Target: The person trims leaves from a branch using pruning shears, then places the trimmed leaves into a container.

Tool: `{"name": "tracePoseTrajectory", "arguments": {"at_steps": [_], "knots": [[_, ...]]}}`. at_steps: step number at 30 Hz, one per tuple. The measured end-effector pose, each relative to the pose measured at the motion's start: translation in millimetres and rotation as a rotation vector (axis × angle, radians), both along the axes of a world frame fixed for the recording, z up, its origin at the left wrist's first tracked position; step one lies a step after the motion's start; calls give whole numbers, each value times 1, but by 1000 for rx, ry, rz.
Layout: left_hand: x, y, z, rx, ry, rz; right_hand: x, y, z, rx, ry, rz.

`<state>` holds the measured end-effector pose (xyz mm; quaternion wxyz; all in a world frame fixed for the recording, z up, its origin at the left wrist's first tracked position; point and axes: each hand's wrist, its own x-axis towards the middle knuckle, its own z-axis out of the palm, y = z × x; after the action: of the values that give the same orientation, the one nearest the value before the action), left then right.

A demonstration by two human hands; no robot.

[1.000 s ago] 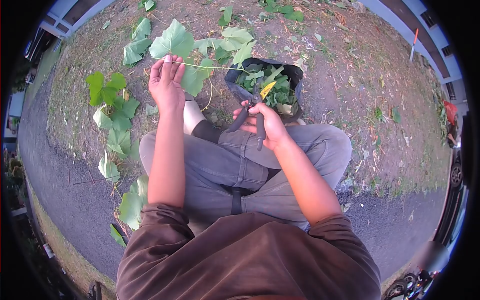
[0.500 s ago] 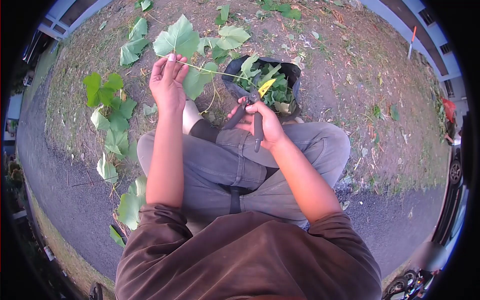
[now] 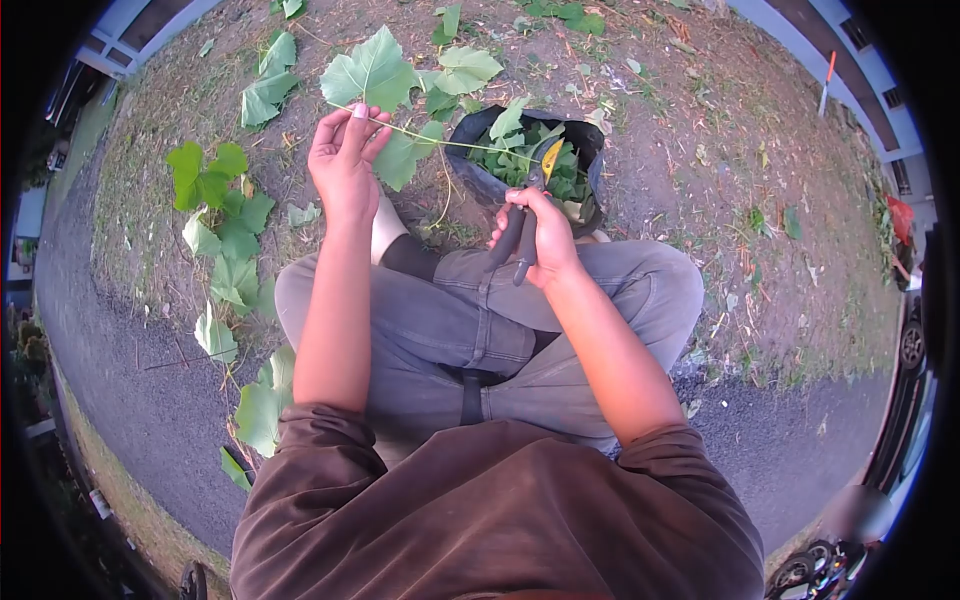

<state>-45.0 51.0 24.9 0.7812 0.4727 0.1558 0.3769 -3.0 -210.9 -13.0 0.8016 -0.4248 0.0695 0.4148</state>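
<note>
My left hand [image 3: 347, 160] pinches a thin green vine stem [image 3: 440, 141] between thumb and fingers. A broad lobed leaf [image 3: 372, 70] stands up just beyond my fingertips, and another leaf [image 3: 402, 158] hangs from the stem to the right. The stem runs on toward a dark fabric bag [image 3: 470, 178] full of cut leaves [image 3: 566, 180]. In my right hand [image 3: 545, 235] are pruning shears [image 3: 522, 232] with dark handles and a yellow blade. The handles are squeezed close together, and the blades point up over the bag, right at the stem's far end.
A long leafy vine [image 3: 235, 280] trails over the ground at my left. More loose leaves [image 3: 468, 70] lie beyond my hands. My crossed legs [image 3: 420, 310] are in front of me, on bare soil bordered by asphalt [image 3: 150, 400]. An orange-tipped stick [image 3: 828, 82] stands far right.
The shears have moved right and up to the stem over the bag, and their handles have closed together. My left hand has shifted slightly right with the stem.
</note>
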Motion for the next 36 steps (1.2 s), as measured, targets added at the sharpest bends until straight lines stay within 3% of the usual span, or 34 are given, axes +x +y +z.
{"name": "tracePoseTrajectory", "arguments": {"at_steps": [6, 11, 16, 21, 28, 33, 36], "knots": [[3, 6, -6, -63, -61, 60, -5, 5, 9, 13, 1, -46], [4, 8, -10, -131, -78, 78, -13, 11, 7, 33, -6, 88], [5, -5, -8, -96, -12, -31, -12, 9, 11, 9, -109, 113], [5, -18, -4, -4, 23, -67, -4, 3, 9, -128, -162, 93], [7, -12, -9, -81, -33, 5, -1, 2, 6, -51, -70, -68], [9, -8, -14, -143, -67, 29, -7, 4, 5, -40, -143, 199], [8, -11, -13, -131, -38, -1, -12, 10, 3, -88, -263, 178]]}}
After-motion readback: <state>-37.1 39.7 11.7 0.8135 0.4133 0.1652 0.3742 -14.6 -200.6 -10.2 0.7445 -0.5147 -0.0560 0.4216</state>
